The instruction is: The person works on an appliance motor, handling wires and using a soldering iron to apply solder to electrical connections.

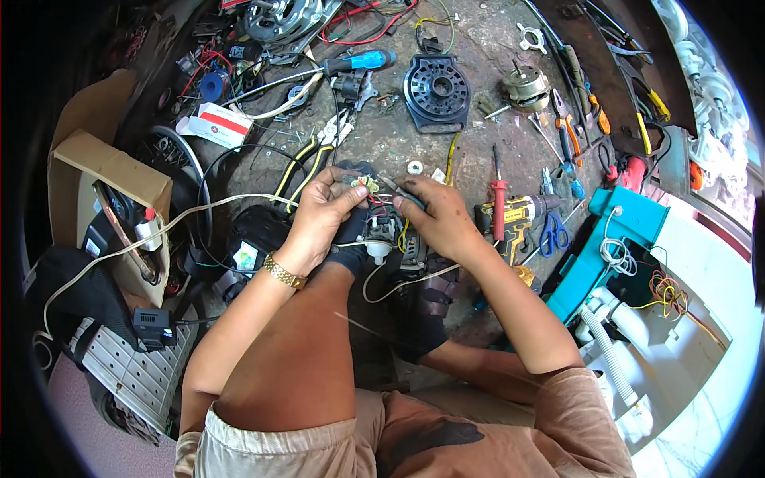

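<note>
Between thumb and fingers, my left hand [323, 213] pinches a small yellow-green part [365, 184] with thin wires on it. My right hand [437, 217] is closed on a slim grey tool [391, 186] whose tip points at that part; the fingers hide what kind of tool it is. Just below both hands sits a small motor-like assembly [386, 229] with red and yellow wires. A white round cap [378, 249] shows at its lower side, with a pale cable beside it. Left of my left hand lie yellow-and-black pliers [325, 142].
Ahead lies a black round motor cover [437, 90], with a blue-handled screwdriver [360, 61] to its left. To the right are a red screwdriver [499, 209], a yellow drill [514, 213], blue scissors [554, 233] and a teal-and-white casing [606, 231]. A cardboard box [115, 179] stands left.
</note>
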`<control>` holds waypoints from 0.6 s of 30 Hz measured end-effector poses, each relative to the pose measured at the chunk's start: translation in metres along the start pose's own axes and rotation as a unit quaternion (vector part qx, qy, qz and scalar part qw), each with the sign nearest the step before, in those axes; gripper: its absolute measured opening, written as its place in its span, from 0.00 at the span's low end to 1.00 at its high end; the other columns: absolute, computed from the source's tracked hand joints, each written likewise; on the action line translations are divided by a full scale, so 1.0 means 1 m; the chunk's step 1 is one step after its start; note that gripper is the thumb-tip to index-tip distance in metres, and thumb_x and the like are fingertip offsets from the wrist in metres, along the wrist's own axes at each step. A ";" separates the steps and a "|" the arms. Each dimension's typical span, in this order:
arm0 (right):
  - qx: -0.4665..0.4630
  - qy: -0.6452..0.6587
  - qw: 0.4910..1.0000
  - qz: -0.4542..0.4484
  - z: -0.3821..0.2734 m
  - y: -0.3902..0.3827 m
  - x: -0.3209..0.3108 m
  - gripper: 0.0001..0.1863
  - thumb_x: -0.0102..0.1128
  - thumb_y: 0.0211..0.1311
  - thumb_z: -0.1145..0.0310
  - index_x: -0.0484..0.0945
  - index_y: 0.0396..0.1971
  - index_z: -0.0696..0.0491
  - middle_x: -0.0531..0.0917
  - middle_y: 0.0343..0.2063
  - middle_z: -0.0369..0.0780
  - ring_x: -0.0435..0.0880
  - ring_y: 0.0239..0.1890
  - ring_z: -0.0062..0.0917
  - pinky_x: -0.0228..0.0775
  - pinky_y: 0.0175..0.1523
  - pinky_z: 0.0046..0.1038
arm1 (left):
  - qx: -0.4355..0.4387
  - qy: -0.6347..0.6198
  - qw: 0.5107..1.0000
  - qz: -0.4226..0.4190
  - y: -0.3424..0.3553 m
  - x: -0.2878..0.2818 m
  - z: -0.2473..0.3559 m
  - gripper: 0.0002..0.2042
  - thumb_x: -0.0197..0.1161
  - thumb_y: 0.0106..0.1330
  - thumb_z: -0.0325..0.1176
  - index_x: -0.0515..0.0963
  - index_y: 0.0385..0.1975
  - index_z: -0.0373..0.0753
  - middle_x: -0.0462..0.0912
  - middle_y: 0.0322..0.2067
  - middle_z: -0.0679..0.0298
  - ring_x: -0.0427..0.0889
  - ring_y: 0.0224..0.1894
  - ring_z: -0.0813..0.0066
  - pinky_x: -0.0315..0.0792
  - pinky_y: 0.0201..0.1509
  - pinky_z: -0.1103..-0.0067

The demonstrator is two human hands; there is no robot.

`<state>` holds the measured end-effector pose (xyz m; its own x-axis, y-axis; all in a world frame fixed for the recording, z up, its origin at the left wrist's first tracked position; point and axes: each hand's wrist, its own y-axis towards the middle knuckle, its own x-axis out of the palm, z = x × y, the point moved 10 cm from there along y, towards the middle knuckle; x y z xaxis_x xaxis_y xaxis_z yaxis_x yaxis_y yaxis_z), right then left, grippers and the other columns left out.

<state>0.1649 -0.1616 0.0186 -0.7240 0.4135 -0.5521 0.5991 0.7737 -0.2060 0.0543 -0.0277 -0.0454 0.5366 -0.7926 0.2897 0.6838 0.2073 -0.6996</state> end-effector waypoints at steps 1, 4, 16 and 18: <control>0.029 0.028 0.999 -0.016 0.004 0.000 0.002 0.16 0.64 0.68 0.63 0.83 0.48 0.60 0.85 0.45 0.51 0.83 0.48 0.50 0.75 0.54 0.44 | 0.005 -0.009 1.000 0.001 -0.001 0.002 0.001 0.11 0.69 0.70 0.28 0.78 0.49 0.39 0.86 0.34 0.69 0.81 0.34 0.85 0.65 0.32 0.89; 0.067 0.056 0.995 -0.047 0.013 0.002 0.005 0.17 0.62 0.70 0.61 0.85 0.46 0.60 0.87 0.42 0.53 0.85 0.45 0.51 0.76 0.51 0.45 | 0.021 -0.007 1.000 0.000 -0.002 0.006 0.005 0.11 0.70 0.70 0.27 0.78 0.49 0.39 0.85 0.33 0.69 0.80 0.33 0.86 0.65 0.32 0.88; 0.110 0.021 0.989 -0.092 0.008 0.003 0.006 0.19 0.64 0.72 0.59 0.85 0.45 0.63 0.87 0.41 0.53 0.87 0.45 0.48 0.76 0.51 0.40 | 0.050 0.014 0.998 0.018 0.000 0.004 0.011 0.10 0.68 0.69 0.20 0.76 0.46 0.35 0.86 0.35 0.63 0.84 0.39 0.82 0.79 0.47 0.84; 0.105 0.004 0.991 -0.081 0.008 0.003 0.004 0.19 0.64 0.72 0.59 0.85 0.45 0.63 0.87 0.42 0.53 0.87 0.46 0.48 0.76 0.52 0.41 | 0.067 0.012 0.998 0.018 0.001 0.004 0.012 0.10 0.68 0.68 0.19 0.76 0.46 0.35 0.85 0.35 0.64 0.84 0.38 0.82 0.79 0.46 0.85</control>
<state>0.1662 -0.1614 0.0095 -0.8183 0.2974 -0.4919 0.5327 0.7138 -0.4547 0.0633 -0.0239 -0.0371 0.5505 -0.7968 0.2492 0.7255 0.3088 -0.6151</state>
